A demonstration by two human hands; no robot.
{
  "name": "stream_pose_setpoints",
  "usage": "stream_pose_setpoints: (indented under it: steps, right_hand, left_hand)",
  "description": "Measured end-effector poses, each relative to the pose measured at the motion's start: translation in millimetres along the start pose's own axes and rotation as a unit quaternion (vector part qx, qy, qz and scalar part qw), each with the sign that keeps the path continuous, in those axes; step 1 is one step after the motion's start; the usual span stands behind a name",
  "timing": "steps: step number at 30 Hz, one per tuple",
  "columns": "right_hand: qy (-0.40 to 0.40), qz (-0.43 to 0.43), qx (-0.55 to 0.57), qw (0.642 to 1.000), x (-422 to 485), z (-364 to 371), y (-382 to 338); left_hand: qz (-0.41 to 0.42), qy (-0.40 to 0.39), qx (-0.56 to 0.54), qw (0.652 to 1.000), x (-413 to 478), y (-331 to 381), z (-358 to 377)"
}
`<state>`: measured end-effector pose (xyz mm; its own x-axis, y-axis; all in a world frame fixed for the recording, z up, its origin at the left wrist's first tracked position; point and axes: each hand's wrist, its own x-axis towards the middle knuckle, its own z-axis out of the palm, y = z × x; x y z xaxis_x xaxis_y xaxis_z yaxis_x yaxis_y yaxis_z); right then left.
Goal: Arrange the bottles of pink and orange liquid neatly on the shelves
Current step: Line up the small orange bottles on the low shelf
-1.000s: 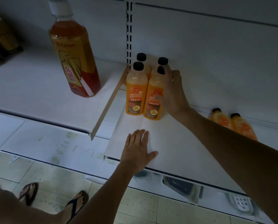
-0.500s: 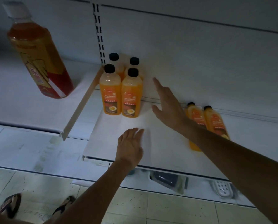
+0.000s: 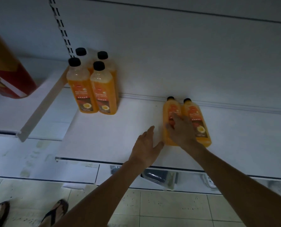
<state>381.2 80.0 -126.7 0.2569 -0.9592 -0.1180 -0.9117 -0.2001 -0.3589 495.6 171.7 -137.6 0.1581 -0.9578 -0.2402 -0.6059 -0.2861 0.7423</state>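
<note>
Left of the lying pair, four orange bottles (image 3: pixel 94 89) stand together on the shelf (image 3: pixel 103 141). The left hand (image 3: pixel 146 148) is just beside the pair, fingers loose and empty. The right hand (image 3: pixel 183 131) rests spread on the two lying bottles (image 3: pixel 200 122), not gripping. They'd probably roll apart if grabbed sloppily.

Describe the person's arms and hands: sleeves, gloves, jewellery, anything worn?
Both forearms are bare up to the frame edge, with no sleeves in view. The left hand and right hand have no gloves, and no watch or wristband shows. The fingers look ringless, though dim light and blur leave that uncertain.
</note>
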Motion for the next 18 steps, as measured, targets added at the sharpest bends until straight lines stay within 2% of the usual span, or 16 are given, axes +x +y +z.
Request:
stream_pose_setpoints:
  steps: [2, 4, 5, 7, 9, 12, 13, 15, 18]
  right_hand:
    - [-0.015, -0.007, 0.128, 0.992, -0.6, -5.8, -3.5]
    - [-0.068, 0.048, 0.302, 0.95, -4.2, -10.0, -8.4]
    - [-0.09, 0.08, 0.342, 0.932, -4.4, -8.1, -10.9]
    - [-0.097, 0.106, 0.348, 0.927, -1.1, -0.1, -15.3]
    - [-0.092, 0.147, 0.373, 0.911, 6.0, 3.6, -21.7]
    - [-0.165, 0.246, 0.482, 0.825, 15.0, -2.5, -30.7]
    - [-0.196, 0.251, 0.488, 0.813, 14.8, -5.2, -34.3]
    - [-0.219, 0.232, 0.493, 0.809, 14.5, -6.1, -43.5]
    - [-0.183, 0.174, 0.514, 0.819, 15.8, -9.0, -63.7]
  left_hand:
    - [-0.027, 0.013, 0.015, 0.999, 4.4, 0.9, 4.7]
    - [-0.07, 0.061, 0.04, 0.995, 7.7, -0.5, 2.1]
    - [-0.089, 0.082, 0.056, 0.991, 8.7, -2.0, -1.5]
    - [-0.108, 0.072, 0.086, 0.988, 11.5, -7.0, -9.8]
    - [-0.117, 0.019, 0.081, 0.99, 12.9, -12.6, -17.5]
    - [-0.098, -0.002, 0.042, 0.994, 5.9, -26.2, -22.5]
    - [-0.083, 0.009, 0.035, 0.996, 1.4, -31.8, -23.7]
    - [-0.041, 0.049, 0.033, 0.997, -6.1, -44.6, -26.7]
    - [0.008, 0.113, 0.022, 0.993, -11.4, -61.2, -34.3]
